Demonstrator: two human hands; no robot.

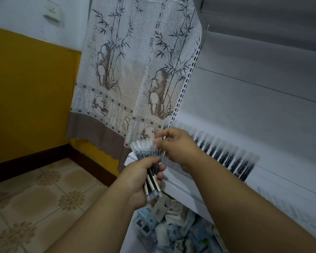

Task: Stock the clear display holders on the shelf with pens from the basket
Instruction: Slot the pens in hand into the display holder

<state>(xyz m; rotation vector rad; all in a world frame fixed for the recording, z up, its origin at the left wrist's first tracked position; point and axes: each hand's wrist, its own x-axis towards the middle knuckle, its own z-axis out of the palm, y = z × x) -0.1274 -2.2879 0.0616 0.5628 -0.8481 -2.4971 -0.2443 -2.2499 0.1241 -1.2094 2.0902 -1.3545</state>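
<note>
Left hand (140, 172) grips a fanned bunch of clear-capped pens (150, 161) by the shelf edge (181, 187); right hand (177, 145) pinches one cap at the top, blurry though.

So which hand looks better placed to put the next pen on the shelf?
Probably the right hand. Its fingertips are at the top of the bundle of pens, and it is nearest the row of pens on the shelf. The left hand is busy gripping the bundle.

Head camera looks down, close over shelf (181, 187).
</note>
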